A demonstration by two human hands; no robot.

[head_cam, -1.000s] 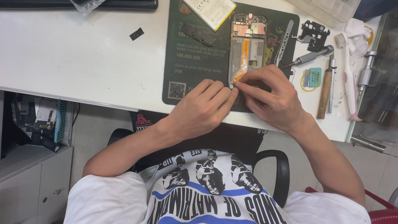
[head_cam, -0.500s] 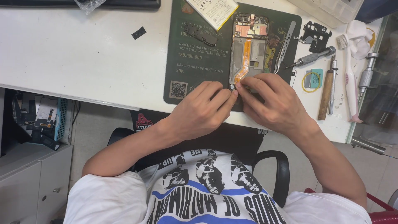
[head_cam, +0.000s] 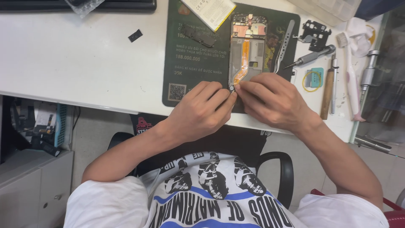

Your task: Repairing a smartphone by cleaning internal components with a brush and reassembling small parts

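White desk (head_cam: pixel 84 55) fills the top of the view, near edge running just above the person's lap. Dark green work mat (head_cam: pixel 185 63) lies at the middle of the desk, reaching from the far edge almost to the near edge. Opened phone frame (head_cam: pixel 248 50) lies on the right half of the mat, back off, an orange flex cable (head_cam: pixel 241 67) running down its inside. Left hand (head_cam: pixel 202 112) sits at the mat's near edge, fingers curled together, tips pressed at the frame's bottom left corner. Right hand (head_cam: pixel 272 99) just beside it, fingertips meeting the left ones at the same corner, pinched on a small dark part (head_cam: pixel 231 88); too small to tell what. Flat battery pack (head_cam: pixel 209 10) at the mat's far edge. Metal tweezers (head_cam: pixel 283 44) on the mat's right edge, just beside the frame. Screwdriver (head_cam: pixel 312 55), wooden-handled tool (head_cam: pixel 327 90) and white brush (head_cam: pixel 349 71) lie toward the desk's right edge. Small black scrap (head_cam: pixel 135 35) alone on the left part of the desk.
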